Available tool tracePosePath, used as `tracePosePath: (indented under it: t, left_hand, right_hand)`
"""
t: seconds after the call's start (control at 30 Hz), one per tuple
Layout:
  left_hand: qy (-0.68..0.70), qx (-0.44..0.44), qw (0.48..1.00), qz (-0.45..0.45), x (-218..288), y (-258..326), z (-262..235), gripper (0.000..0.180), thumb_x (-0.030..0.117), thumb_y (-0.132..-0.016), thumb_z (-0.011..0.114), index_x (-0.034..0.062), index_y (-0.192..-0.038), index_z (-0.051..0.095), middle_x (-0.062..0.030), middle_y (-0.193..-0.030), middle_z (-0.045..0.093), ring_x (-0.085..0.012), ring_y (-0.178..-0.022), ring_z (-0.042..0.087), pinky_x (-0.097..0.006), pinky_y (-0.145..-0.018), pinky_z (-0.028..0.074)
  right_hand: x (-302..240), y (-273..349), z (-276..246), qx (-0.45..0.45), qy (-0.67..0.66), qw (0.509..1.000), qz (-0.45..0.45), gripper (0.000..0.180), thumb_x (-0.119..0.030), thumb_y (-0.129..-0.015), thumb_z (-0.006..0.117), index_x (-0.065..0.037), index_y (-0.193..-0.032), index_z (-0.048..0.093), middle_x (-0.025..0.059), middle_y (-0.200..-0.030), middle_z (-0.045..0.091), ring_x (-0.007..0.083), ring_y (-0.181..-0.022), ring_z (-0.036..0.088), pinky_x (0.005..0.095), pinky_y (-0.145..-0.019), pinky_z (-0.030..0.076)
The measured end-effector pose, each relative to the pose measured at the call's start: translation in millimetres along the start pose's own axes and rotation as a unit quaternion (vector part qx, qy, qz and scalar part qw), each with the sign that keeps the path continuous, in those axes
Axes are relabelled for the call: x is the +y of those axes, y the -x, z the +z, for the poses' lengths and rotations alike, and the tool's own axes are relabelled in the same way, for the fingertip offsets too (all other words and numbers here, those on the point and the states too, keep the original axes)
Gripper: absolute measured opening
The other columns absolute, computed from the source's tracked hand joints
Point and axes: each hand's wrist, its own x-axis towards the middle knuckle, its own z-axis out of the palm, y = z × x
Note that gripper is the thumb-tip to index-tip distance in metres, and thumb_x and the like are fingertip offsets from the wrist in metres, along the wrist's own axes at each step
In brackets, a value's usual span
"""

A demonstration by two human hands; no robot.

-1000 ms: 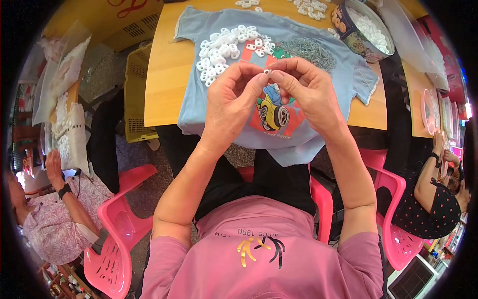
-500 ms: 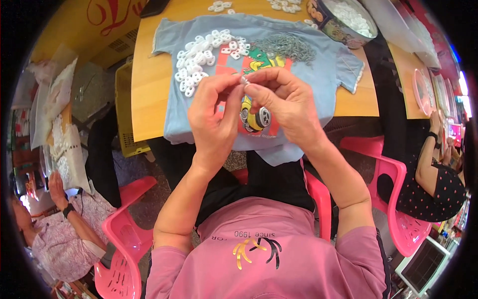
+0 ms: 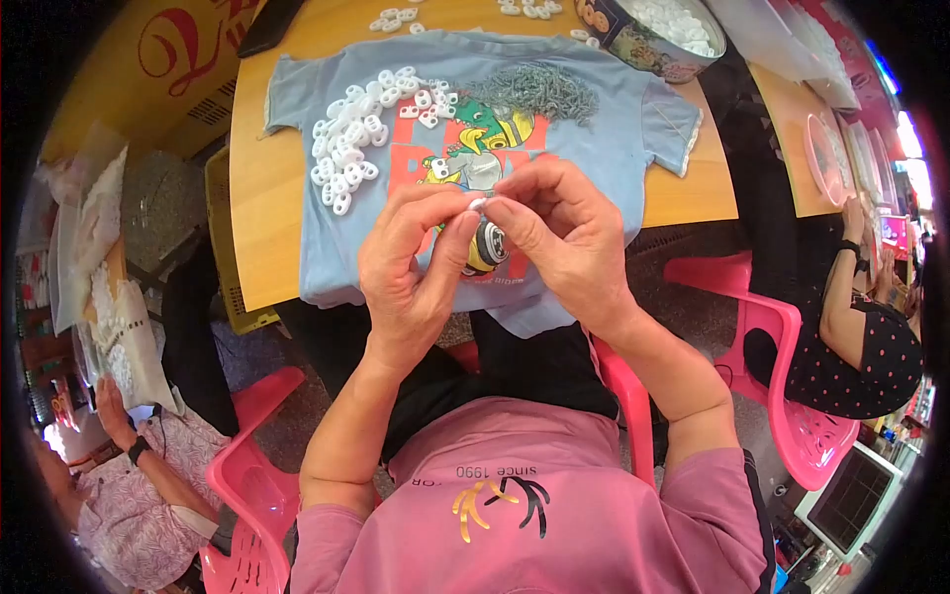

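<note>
Over the table, my left hand (image 3: 411,262) pinches a small white plastic piece (image 3: 478,204) between thumb and forefinger. My right hand (image 3: 569,238) meets it there, thumb and forefinger closed at the piece's end; whatever lies between those fingertips is too small and hidden to make out. Beneath both hands a light blue printed T-shirt (image 3: 614,109) is spread flat. On its left part lies a curved heap of white oval pieces with two holes (image 3: 346,134). Toward the far right of the shirt sits a tangled pile of small grey metal parts (image 3: 539,94).
A round printed tin (image 3: 648,45) full of white pieces stands at the table's (image 3: 262,218) far right. More loose white pieces (image 3: 394,20) lie along the far side. Pink chairs (image 3: 257,475) and seated people flank me, with a co-worker's arm (image 3: 841,282) at the right.
The view has shifted, so the table sits further left and slightly higher. My hands have come a little lower over the shirt, fingertips still together around the white piece.
</note>
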Motion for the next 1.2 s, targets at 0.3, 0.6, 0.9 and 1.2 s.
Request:
tracePosePath:
  t: [0.3, 0.6, 0.9, 1.2]
  left_hand:
    - [0.105, -0.075, 0.985, -0.113, 2, -3, 9, 0.007, 0.002, -0.091, 0.063, -0.0017, -0.097, 0.063, -0.0064, -0.085, 0.060, -0.0107, -0.069, 0.058, -0.024, -0.061, 0.046]
    - [0.091, -0.106, 0.986, -0.095, -9, -9, 17, 0.006, 0.002, -0.089, 0.065, -0.0015, -0.094, 0.063, -0.0070, -0.080, 0.060, -0.0131, -0.069, 0.059, -0.025, -0.059, 0.045]
    - [0.100, -0.115, 0.978, -0.145, -18, -7, 14, 0.004, 0.002, -0.090, 0.064, -0.0006, -0.092, 0.063, -0.0051, -0.079, 0.059, -0.0103, -0.064, 0.053, -0.024, -0.055, 0.040]
    - [0.088, -0.119, 0.987, -0.070, -24, -7, 12, 0.006, 0.000, -0.087, 0.066, -0.0006, -0.092, 0.064, -0.0059, -0.081, 0.061, -0.0122, -0.066, 0.053, -0.026, -0.056, 0.041]
  right_hand:
    - [-1, 4, -24, -0.018, 0.175, 0.981, -0.085, 0.014, 0.000, -0.087, 0.068, 0.002, -0.100, 0.064, 0.0063, -0.097, 0.062, 0.0115, -0.085, 0.060, 0.0234, -0.074, 0.048]
    - [-3, -2, -39, -0.029, 0.232, 0.965, -0.119, 0.013, 0.000, -0.084, 0.070, 0.002, -0.095, 0.066, 0.0075, -0.092, 0.064, 0.0134, -0.081, 0.059, 0.0257, -0.068, 0.047]
    - [-10, -34, -71, -0.010, 0.458, 0.875, -0.155, 0.009, 0.000, -0.082, 0.069, 0.000, -0.091, 0.067, 0.0091, -0.090, 0.064, 0.0182, -0.073, 0.062, 0.0286, -0.062, 0.048]
    - [-13, -49, -87, -0.090, 0.581, 0.784, -0.197, 0.011, -0.004, -0.082, 0.070, -0.002, -0.093, 0.068, 0.0091, -0.093, 0.062, 0.0254, -0.076, 0.064, 0.0334, -0.066, 0.050]
